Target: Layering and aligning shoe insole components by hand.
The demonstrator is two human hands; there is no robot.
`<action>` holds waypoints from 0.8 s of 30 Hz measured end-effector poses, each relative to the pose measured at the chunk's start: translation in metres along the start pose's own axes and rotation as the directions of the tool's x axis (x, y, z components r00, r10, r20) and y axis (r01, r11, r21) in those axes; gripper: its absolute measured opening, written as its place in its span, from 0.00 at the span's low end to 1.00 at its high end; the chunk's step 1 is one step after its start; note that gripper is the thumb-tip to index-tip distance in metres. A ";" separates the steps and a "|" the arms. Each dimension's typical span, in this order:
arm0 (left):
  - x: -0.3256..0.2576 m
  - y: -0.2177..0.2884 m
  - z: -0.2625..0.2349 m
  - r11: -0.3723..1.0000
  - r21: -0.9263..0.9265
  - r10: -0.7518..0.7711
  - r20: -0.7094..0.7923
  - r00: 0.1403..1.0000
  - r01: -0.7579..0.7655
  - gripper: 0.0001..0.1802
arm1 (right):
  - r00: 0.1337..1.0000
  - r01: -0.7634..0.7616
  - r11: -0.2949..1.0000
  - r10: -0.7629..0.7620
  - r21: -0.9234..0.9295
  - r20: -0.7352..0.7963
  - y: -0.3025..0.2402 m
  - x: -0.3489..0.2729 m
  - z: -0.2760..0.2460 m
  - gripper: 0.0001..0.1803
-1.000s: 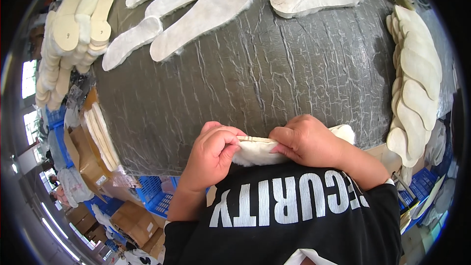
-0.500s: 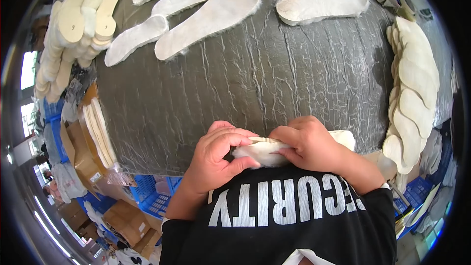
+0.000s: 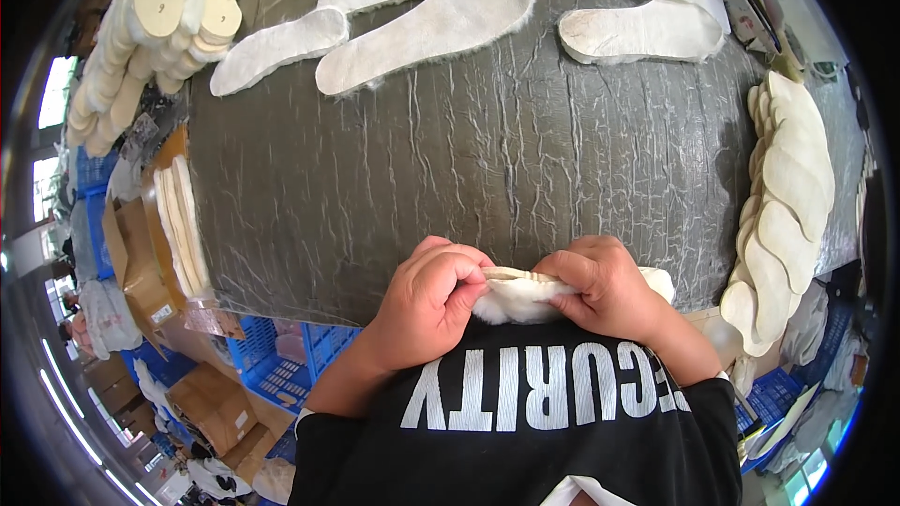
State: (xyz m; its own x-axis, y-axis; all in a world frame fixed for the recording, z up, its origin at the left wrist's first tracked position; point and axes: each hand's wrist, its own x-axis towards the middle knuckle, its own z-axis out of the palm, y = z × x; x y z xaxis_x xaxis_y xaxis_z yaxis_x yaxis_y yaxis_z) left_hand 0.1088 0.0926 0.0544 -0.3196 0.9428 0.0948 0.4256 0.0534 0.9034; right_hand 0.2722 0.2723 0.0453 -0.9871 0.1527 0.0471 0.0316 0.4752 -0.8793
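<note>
Both hands grip one white fleecy insole at the table's near edge, close to my chest. My left hand pinches its left part between thumb and fingers. My right hand holds the edge farther right, thumb on the fleece and fingers curled over the rim. A cream layer shows along the upper edge between the hands. The insole's right end pokes out beyond my right hand; much of the rest is hidden by my fingers.
Several white insoles lie across the far side of the dark, wrinkled table. Overlapping cream insoles line the right edge. More insoles are piled at the far left. Blue crates and cardboard boxes stand below left.
My left thumb and fingers have closed together on the insole's edge, and more of the cream layer shows between my hands. The view has shifted, so the table's things appear lower or higher.
</note>
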 end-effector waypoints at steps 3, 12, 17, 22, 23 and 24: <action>-0.002 -0.001 0.002 0.999 -0.038 -0.024 -0.022 0.999 0.023 0.10 | 1.000 0.005 1.000 -0.005 -0.005 0.000 0.001 0.000 -0.001 0.14; 0.024 0.002 0.009 0.868 0.463 0.212 -0.025 0.977 -0.177 0.13 | 0.976 -0.209 0.909 0.175 0.359 0.126 0.023 0.023 -0.011 0.20; 0.042 -0.004 0.019 0.701 0.561 0.470 0.099 0.877 -0.440 0.13 | 0.847 -0.485 0.835 0.375 0.260 0.376 0.043 0.069 -0.034 0.21; 0.041 0.015 0.032 0.874 -0.057 0.474 0.316 0.822 -0.482 0.12 | 0.950 -0.295 0.908 0.312 -0.297 0.011 0.065 0.084 -0.027 0.16; 0.039 0.022 0.038 0.876 -0.219 0.482 0.368 0.796 -0.429 0.12 | 0.922 -0.373 0.869 0.386 -0.326 -0.028 0.072 0.087 -0.029 0.14; 0.040 0.028 0.043 0.859 -0.371 0.493 0.411 0.767 -0.353 0.12 | 0.924 -0.369 0.870 0.381 -0.328 -0.028 0.072 0.089 -0.026 0.14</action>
State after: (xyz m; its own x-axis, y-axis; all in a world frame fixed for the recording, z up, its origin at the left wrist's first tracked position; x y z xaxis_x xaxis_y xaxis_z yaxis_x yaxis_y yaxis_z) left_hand 0.1442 0.1455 0.0653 0.3124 0.8847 0.3460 0.1644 -0.4091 0.8976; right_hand 0.1907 0.3427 -0.0018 -0.8957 0.3465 -0.2786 0.4429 0.6413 -0.6266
